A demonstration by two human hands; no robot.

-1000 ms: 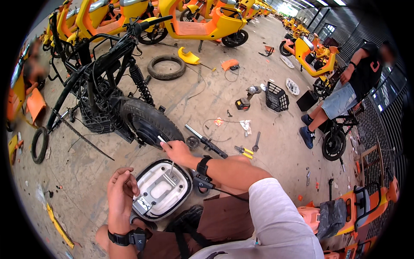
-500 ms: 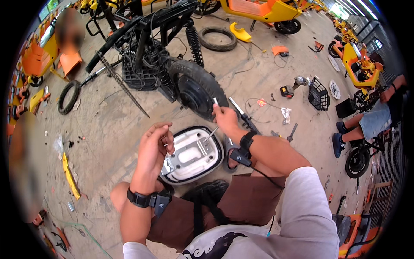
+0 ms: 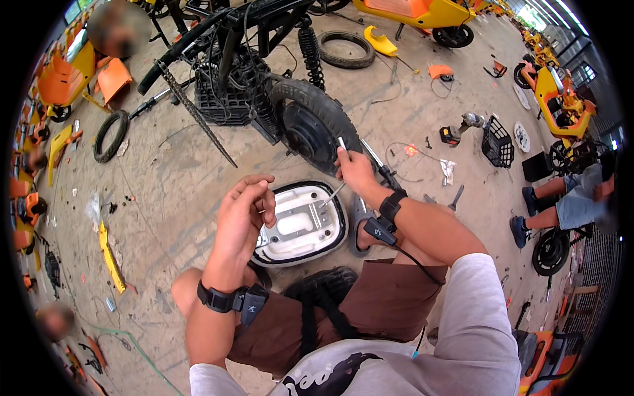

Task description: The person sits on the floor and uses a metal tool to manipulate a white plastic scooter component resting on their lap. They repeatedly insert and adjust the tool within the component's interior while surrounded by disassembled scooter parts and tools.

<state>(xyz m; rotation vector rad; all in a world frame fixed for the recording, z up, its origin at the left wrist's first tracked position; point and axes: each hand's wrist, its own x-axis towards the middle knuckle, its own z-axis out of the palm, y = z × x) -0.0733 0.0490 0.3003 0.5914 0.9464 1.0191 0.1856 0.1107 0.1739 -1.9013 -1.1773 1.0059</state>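
Scooter seat [image 3: 282, 200] lies bottom up on the floor [image 3: 165, 224], same as a second ago, though the view has swung. The right hand [image 3: 357, 173] still grips a thin metal rod [image 3: 335, 194], its low end seeming to meet the gray bracket [image 3: 322, 216]. So the work looks to be at the same spot. The left hand [image 3: 239, 214], fingers bent, now hides more of the seat; I can't tell if it pinches anything.

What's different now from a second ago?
The view swung left and downward. The right hand moved rightward over the upturned seat, tipping the top of its metal tool that way. Nothing was visibly grabbed or released. The left hand stays raised, apparently empty.
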